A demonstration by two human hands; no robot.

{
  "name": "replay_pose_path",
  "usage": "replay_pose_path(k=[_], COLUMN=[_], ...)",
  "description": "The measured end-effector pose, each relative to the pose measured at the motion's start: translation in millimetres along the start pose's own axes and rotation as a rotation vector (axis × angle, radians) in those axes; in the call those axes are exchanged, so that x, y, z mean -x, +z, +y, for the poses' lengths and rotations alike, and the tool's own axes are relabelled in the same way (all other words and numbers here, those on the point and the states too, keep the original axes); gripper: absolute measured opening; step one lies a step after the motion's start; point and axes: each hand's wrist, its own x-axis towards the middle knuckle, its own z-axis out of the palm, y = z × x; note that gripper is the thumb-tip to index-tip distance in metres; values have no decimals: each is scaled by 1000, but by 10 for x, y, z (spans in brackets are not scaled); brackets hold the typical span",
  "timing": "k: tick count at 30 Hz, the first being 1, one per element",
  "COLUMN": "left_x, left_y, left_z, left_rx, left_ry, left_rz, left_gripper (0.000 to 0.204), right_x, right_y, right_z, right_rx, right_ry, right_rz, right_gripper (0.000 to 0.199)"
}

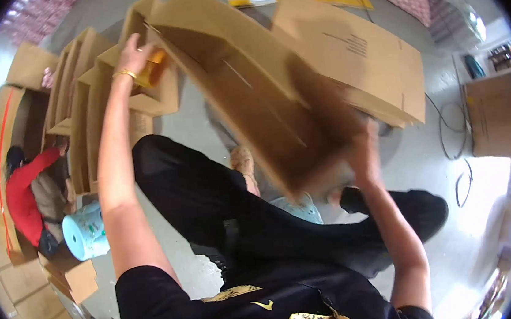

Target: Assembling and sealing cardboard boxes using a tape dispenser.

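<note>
A long open cardboard box [242, 81] hangs tilted in front of me, its hollow inside facing up toward me and its near end smeared by motion. My right hand [364, 152], also blurred, grips the box at its lower right end. At the upper left end my left hand [134, 57] is closed around what looks like an amber roll of packing tape [153, 69]. Its fingertips come close to the box's edge; whether they touch it I cannot tell.
Flattened cartons [350, 52] lie stacked to the right. Several open boxes [85, 83] stand at the left, near a person in red [29, 200]. A light-blue stool [84, 232] stands there too. Cable loops [453, 134] lie on the floor [437, 160].
</note>
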Motion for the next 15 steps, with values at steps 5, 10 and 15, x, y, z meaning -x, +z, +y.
replay_pose_path(k=[5, 10, 15], left_x=[-223, 335, 2406], left_y=[97, 687, 617], left_z=[-484, -649, 62], left_rx=[-24, 210, 1124], left_ry=[13, 14, -156], left_rz=[160, -118, -205], left_gripper=[68, 50, 43], right_x=[-1356, -2002, -2158], right_y=[1798, 1748, 364], right_z=[479, 1034, 1037], right_rx=[134, 791, -25], right_ry=[-512, -520, -534], right_rz=[-338, -532, -44], right_gripper=[55, 47, 29])
